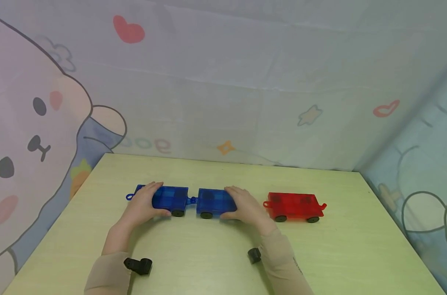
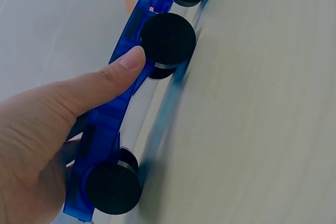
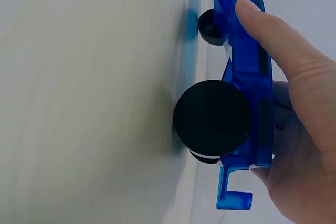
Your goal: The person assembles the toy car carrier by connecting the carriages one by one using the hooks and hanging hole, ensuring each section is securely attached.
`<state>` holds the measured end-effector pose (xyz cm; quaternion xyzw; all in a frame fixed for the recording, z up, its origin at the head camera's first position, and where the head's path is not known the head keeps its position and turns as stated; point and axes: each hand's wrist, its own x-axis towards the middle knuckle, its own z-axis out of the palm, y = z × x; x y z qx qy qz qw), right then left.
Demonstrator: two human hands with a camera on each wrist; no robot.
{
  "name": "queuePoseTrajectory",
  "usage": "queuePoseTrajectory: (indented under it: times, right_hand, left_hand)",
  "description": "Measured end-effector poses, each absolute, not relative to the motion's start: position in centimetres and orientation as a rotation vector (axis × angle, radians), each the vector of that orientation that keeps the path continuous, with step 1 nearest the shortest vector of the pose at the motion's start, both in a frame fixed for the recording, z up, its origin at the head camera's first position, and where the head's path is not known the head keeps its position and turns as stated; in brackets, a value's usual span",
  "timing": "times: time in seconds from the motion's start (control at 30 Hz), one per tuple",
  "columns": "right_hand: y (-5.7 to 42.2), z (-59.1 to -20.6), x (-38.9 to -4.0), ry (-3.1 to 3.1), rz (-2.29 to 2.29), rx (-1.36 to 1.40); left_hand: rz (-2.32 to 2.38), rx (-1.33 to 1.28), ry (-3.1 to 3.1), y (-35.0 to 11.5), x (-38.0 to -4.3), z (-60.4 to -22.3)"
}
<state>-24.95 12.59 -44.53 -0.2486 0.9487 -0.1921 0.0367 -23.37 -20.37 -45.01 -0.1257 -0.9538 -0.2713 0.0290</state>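
Two translucent blue toy train cars with black wheels stand end to end on the table. My left hand (image 1: 143, 207) grips the left blue car (image 1: 173, 196) from above, its thumb along the near side. Around the right end of the other blue car (image 1: 213, 200), my right hand (image 1: 247, 206) holds on, thumb at the near side and fingers over the far edge. Between the cars, the loop and hook (image 1: 192, 200) meet and look linked. A free hook (image 3: 234, 200) sticks out from the right car's end in the right wrist view.
To the right of my right hand stands a red translucent toy train car (image 1: 292, 205), apart from the blue ones, with a loop at its left and a hook at its right. Behind the pale wooden table (image 1: 201, 258) hangs a printed cloth backdrop (image 1: 223, 82).
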Motion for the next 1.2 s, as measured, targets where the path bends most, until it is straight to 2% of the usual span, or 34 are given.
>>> queuePoseTrajectory:
  times: [0.63, 0.97, 1.2]
  right_hand:
    - [14.8, -42.3, -23.8, 2.920, -0.775, -0.656]
    - [18.8, -42.0, -23.4, 2.985, -0.842, -0.572]
    - [22.1, -42.0, -23.5, 2.992, -0.932, -0.499]
  left_hand:
    - [-0.822, -0.431, -2.948, -21.1, -22.8, -43.6]
    - [-0.817, -0.488, -2.924, -18.8, -21.9, -41.2]
    - [-0.863, -0.543, -2.865, -16.4, -21.9, -41.6]
